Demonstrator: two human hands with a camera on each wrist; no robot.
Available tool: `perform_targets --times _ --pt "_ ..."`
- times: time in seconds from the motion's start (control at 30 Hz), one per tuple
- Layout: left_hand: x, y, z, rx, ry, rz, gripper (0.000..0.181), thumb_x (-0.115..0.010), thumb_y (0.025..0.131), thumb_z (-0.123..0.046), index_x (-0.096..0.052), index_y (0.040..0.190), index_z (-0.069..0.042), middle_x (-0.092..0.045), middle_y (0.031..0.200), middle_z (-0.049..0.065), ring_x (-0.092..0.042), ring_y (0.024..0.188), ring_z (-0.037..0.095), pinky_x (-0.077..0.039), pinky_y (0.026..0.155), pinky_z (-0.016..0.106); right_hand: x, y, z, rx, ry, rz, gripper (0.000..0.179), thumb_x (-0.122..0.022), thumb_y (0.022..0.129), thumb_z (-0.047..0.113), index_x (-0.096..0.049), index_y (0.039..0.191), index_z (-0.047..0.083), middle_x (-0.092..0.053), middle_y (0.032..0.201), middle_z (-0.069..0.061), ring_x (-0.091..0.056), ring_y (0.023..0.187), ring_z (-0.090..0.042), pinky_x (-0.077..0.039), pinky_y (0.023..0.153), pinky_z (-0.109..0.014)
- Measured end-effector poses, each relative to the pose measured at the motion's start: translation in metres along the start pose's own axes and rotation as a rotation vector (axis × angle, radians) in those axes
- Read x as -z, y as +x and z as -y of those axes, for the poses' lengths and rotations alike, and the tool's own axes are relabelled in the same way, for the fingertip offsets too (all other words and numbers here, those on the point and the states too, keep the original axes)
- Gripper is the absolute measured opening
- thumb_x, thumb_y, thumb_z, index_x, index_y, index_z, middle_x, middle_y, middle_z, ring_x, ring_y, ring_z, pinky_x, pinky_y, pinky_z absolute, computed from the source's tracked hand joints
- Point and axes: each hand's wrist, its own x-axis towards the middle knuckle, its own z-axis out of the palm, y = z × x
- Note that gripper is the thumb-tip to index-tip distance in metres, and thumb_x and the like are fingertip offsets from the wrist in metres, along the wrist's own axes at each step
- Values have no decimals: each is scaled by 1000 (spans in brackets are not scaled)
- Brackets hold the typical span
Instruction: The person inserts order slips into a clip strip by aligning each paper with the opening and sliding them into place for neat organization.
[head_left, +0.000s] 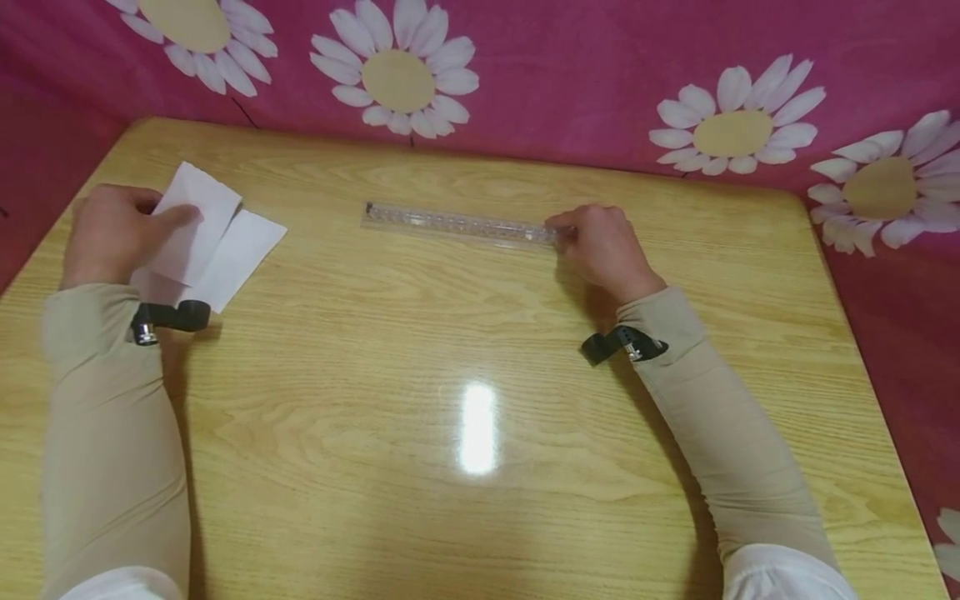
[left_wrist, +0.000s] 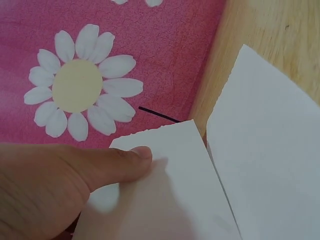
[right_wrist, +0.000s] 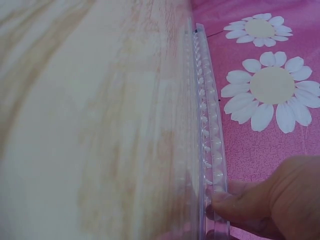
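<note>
At the table's left, my left hand (head_left: pixel 112 233) pinches a piece of white paper (head_left: pixel 197 212), thumb laid across its face. A second white paper panel (head_left: pixel 247 250) spreads out just to its right. Both show ragged top edges in the left wrist view, where the thumb (left_wrist: pixel 135 162) presses near the top of the nearer piece (left_wrist: pixel 165 185). Toward the back, right of centre, my right hand (head_left: pixel 606 250) grips the right end of a long clear plastic strip (head_left: pixel 457 223). A row of round, bubble-like shapes runs along this strip, seen closely in the right wrist view.
The wood-grain table (head_left: pixel 360 433) has rounded back corners. Behind it hangs a pink cloth (head_left: pixel 555 75) printed with large white daisies. Black wrist cameras sit on both sleeves. A bright light reflection (head_left: pixel 477 429) shows on the tabletop between the arms.
</note>
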Motion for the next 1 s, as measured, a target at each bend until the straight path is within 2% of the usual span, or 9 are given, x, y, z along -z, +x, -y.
perform_targets --times 0.2,0.43,0.5,0.67,0.77,0.87,1.0 --pt "-1 1 -2 -27 6 -29 68 -46 103 -53 -53 147 -1 -55 139 33 -48 111 40 -37 76 35 -1 0 -1 5 10 7 36 -62 92 2 -75 125 8 -75 120 -20 -70 107 -37 -53 94 -52" --pt "-5 4 -6 -134 11 -119 63 -40 105 -46 -59 136 6 -56 121 38 -47 106 46 -35 73 39 0 0 -1 14 5 2 36 -63 91 1 -75 125 8 -75 121 -20 -71 107 -37 -54 94 -52" --pt "-6 4 -7 -147 1 -132 62 -40 105 -45 -59 136 5 -57 122 38 -48 107 46 -35 73 38 1 0 0 10 5 5 36 -62 92 1 -75 125 8 -75 121 -20 -71 106 -37 -54 93 -52" --pt "-7 5 -8 -148 -4 -115 65 -38 106 -46 -51 146 4 -54 131 39 -45 117 50 -38 90 52 1 -1 0 -5 7 10 36 -61 93 2 -74 126 9 -75 122 -20 -71 107 -37 -54 93 -52" --pt "-9 5 -10 -144 -5 -101 68 -35 106 -46 -46 149 5 -51 136 41 -40 125 54 -34 101 61 1 -1 0 -11 7 10 36 -61 93 2 -74 126 9 -74 123 -19 -71 109 -37 -54 93 -52" --pt "-11 6 -11 -149 -2 -98 69 -35 106 -47 -47 148 7 -52 136 41 -40 124 56 -35 99 61 1 -1 0 -8 2 7 36 -61 93 3 -74 126 9 -75 122 -19 -71 108 -37 -54 93 -52" --pt "-14 8 -13 -176 1 -103 68 -37 106 -47 -53 143 7 -55 130 40 -45 115 53 -36 84 52 1 0 0 -5 -3 9 36 -61 93 3 -74 126 9 -75 121 -19 -71 107 -37 -54 93 -51"
